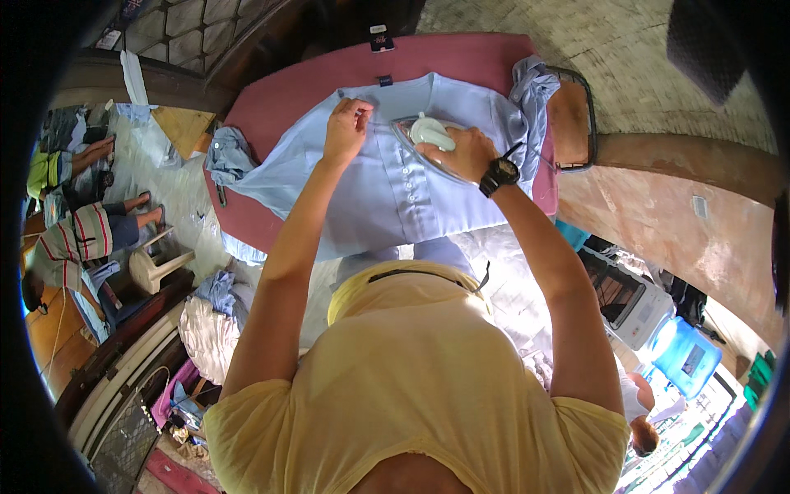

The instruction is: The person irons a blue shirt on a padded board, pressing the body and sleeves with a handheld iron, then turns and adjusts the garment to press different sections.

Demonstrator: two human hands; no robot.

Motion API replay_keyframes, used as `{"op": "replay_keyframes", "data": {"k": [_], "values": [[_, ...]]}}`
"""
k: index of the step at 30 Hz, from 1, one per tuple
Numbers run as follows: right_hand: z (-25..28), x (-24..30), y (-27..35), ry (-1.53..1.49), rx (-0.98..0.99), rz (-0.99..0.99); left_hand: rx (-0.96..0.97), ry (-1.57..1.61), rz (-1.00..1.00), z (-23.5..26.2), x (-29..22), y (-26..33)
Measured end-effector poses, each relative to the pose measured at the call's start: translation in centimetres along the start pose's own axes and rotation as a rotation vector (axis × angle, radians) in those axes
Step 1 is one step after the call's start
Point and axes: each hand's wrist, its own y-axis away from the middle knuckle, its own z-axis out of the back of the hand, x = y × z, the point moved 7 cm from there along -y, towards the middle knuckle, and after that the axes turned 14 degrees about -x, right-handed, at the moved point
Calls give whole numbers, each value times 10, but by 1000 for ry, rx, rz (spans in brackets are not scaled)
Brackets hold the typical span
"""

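On the ironing board point(271, 99), pink-covered: one pale blue shirt point(387, 193), spread flat, button placket facing up, sleeves hanging off both sides. Left hand point(346, 128): fingers pinched closed on shirt fabric near the collar. Right hand point(465, 152): closed around the white handle of an iron point(424, 136), soleplate resting on the shirt's chest just beside the placket; black wristwatch point(499, 174) on that wrist. Wire iron rest point(586, 123) at the board's right end. Beyond, left: plastic stool point(152, 267), heaped laundry point(210, 333), seated persons' legs point(90, 156).
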Motion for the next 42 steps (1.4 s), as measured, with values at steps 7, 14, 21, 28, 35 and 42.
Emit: {"op": "replay_keyframes", "data": {"k": [7,14,21,28,35,42], "values": [[-6,4,-4,100,108,57,63,23,13,4,-3,7],[3,-5,-17,-158,42,-56,-59,-31,-73,24,8,-2],[-6,78,-37,-16,206,183,-193,-214,48,58,77,-35],[-42,85,-43,-41,149,80,-22,-333,77,43,90,-56],[-48,102,-61,26,69,-30,81,-244,420,44,109,-73],[-57,96,-66,37,39,-59,205,-233,447,41,116,-85]]}}
